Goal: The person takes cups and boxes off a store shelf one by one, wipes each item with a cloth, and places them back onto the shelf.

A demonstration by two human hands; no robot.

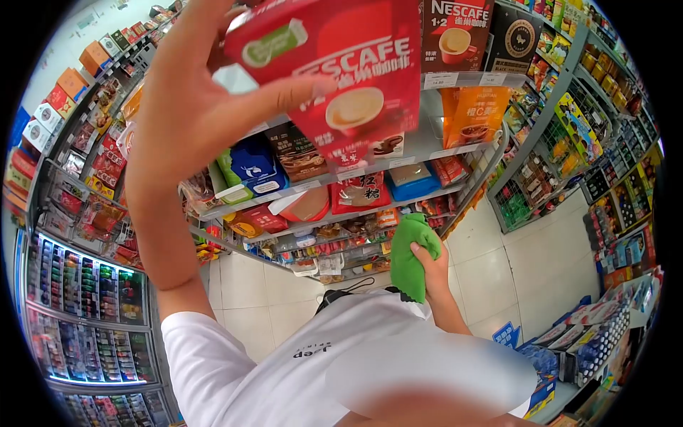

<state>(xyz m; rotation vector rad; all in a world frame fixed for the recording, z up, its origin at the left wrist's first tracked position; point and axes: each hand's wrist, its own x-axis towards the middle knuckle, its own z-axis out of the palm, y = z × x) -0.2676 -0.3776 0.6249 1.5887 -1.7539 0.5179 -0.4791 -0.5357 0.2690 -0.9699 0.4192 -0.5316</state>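
Observation:
My left hand (206,103) is raised high and near the camera, gripping a red Nescafe coffee box (370,78). The thumb lies across the box's printed front, while the other fingers are partly hidden at its left edge and top. The box is tilted in front of the shelf, its top cut off by the view. Lower down, close to my body, my right hand (431,267) is closed around a folded green cloth (408,260). Behind the coffee box, a brown Nescafe box (455,35) and a black box (512,41) stand on the upper shelf.
An orange pouch (475,115), a blue-and-green pack (250,169) and a red bag (358,192) sit on the shelves below. A metal shelf rail (494,153) borders the right side. Lit drink coolers (89,313) stand left, and another stocked rack (530,142) stands right across tiled floor (491,260).

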